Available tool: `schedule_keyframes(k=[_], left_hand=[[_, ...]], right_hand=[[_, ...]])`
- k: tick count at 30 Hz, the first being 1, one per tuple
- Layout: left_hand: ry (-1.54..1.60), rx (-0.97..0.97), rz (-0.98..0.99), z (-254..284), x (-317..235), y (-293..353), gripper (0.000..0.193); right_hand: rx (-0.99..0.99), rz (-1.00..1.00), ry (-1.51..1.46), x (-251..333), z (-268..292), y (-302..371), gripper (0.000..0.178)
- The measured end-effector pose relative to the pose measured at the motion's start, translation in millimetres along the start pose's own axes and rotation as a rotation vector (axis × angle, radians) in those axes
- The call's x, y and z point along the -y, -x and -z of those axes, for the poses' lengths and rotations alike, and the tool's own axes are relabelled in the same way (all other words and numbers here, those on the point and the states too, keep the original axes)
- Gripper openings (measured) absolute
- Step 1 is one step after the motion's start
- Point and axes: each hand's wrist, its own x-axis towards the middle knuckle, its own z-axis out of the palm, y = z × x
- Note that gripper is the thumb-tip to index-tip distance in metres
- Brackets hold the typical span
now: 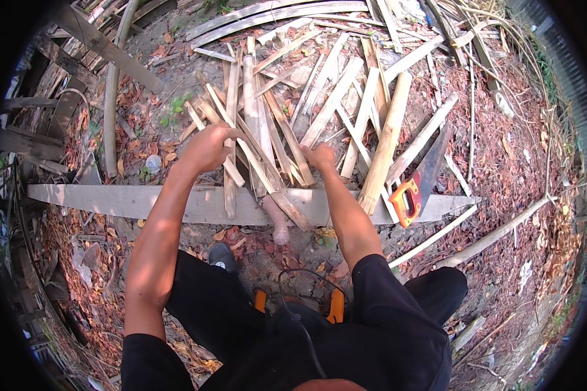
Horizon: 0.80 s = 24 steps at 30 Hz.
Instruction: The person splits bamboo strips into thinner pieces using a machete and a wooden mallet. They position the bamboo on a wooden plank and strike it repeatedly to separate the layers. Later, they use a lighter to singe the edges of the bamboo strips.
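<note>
My left hand is over the left part of a heap of split wooden sticks, its fingers bent inward. My right hand is closed at the lower ends of the sticks in the middle; what its fingers hold, if anything, is hidden. Between the hands, a short stick lies slanting over a long flat plank. A pinkish, rounded handle pokes out toward me from under the sticks. To the right, a handsaw with an orange and black handle rests on the plank near a thick round pole.
Long curved boards lie behind the heap. Weathered timbers stand at the far left, and a long branch lies at the right. Dry leaves and twigs cover the ground. My shoe is close to the plank's near edge.
</note>
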Motion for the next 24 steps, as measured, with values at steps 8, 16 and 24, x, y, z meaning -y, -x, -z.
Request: schedule_keyframes(k=[8, 16, 24], left_hand=[[0.093, 0.135, 0.158, 6, 7, 1, 0.041], [0.192, 0.141, 0.109, 8, -1, -2, 0.041], [0.205, 0.152, 0.146, 29, -18, 1, 0.04]], right_hand=[[0.143, -0.153, -0.025, 35, 35, 7, 0.069], [0.341, 0.112, -0.067, 15, 60, -17, 0.051], [-0.536, 0.069, 0.075, -53, 140, -52, 0.026]])
